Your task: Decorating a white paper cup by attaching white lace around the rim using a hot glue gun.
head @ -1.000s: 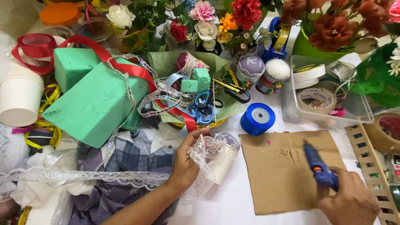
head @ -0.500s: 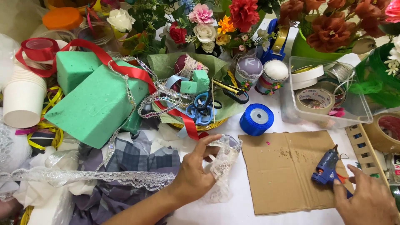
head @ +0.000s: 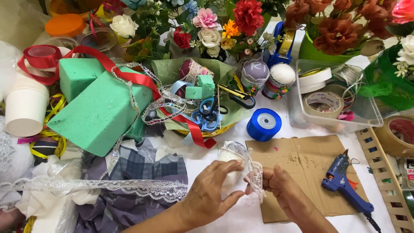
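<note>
Since a second ago my right hand (head: pixel 288 194) has set down the blue glue gun (head: pixel 345 186), which now lies on the cardboard sheet (head: pixel 302 172), and has come across to join my left hand (head: pixel 211 190) at the lace.

Going from the left: a stack of white paper cups (head: pixel 26 108) and the big green foam block (head: pixel 101 114) sit well apart from my work, with a long strip of white lace (head: pixel 108 186) trailing over plaid cloth (head: pixel 138 172) on the tabletop. My left grip is closed around a small white cup-like piece (head: pixel 230 172), thumb and fingers wrapped about it. Just beside it, my right grip pinches the loose end of lace trim (head: pixel 255 177) against that piece, at the cardboard's left edge.

I judge I'm at the wrapping step, fixing lace round the piece. Next calls for keeping the lace taut and pressed flat while it sets, without shifting either grip.
</note>
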